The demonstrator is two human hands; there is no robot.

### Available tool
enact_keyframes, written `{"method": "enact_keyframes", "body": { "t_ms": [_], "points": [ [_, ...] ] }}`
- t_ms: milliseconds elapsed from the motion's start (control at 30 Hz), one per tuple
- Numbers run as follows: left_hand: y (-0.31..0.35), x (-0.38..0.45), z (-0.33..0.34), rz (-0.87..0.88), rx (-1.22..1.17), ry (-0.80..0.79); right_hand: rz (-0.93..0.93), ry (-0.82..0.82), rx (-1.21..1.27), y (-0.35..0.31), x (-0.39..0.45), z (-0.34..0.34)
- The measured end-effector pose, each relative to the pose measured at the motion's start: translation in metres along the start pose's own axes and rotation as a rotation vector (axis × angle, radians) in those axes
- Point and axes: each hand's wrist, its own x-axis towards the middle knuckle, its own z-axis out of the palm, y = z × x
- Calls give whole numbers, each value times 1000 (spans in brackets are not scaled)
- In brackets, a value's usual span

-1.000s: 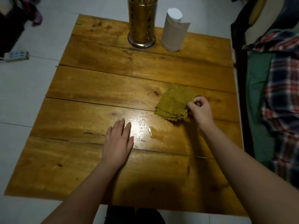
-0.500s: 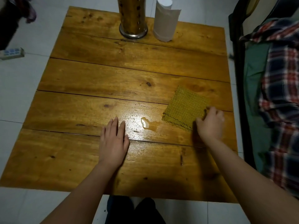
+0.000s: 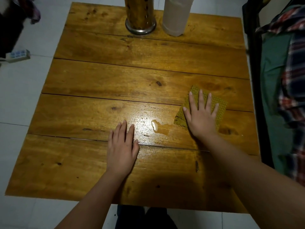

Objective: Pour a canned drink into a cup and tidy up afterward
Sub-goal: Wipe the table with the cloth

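Note:
A folded olive-green waffle cloth (image 3: pixel 219 106) lies flat on the wooden table (image 3: pixel 115 83), right of centre. My right hand (image 3: pixel 199 116) presses on it, palm down, fingers spread. A small puddle of spilled liquid (image 3: pixel 160 128) shines on the wood just left of the cloth. My left hand (image 3: pixel 122 144) rests flat on the table left of the puddle, fingers together, holding nothing. No can or cup is in view.
A perforated metal holder (image 3: pixel 140 17) and a paper roll (image 3: pixel 176 17) stand at the table's far edge. Plaid and green clothes (image 3: pixel 283 80) hang on a dark frame to the right. A power strip (image 3: pixel 18 54) lies on the white tiled floor at left.
My right hand let go of the cloth's corner, laid it down flat and now presses on top of it. The left hand has stayed put.

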Motion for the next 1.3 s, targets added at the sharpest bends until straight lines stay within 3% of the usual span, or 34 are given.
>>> {"method": "enact_keyframes", "body": {
  "t_ms": [267,500,600,800,1033,1200,1300],
  "points": [
    [-2,-1,2,-9,-68,-6,-23,7,-30,6,-45,15],
    [-14,-1,-5,55,-92,-37,-70,-40,-40,-30,-65,22],
    [-22,-3,-8,83,-68,-29,-152,-40,-45,-51,-61,23],
    [-35,-8,-10,-33,-36,-14,-369,-53,-90,-85,-57,27],
    [-41,-10,-14,-36,-75,-43,-155,-56,-11,-57,-61,23],
    [-50,-10,-19,-65,-56,-58,97,18,111,-38,-63,20],
    [-58,-6,-21,-64,-50,-60,148,52,114,-42,-59,21]
  ]
}}
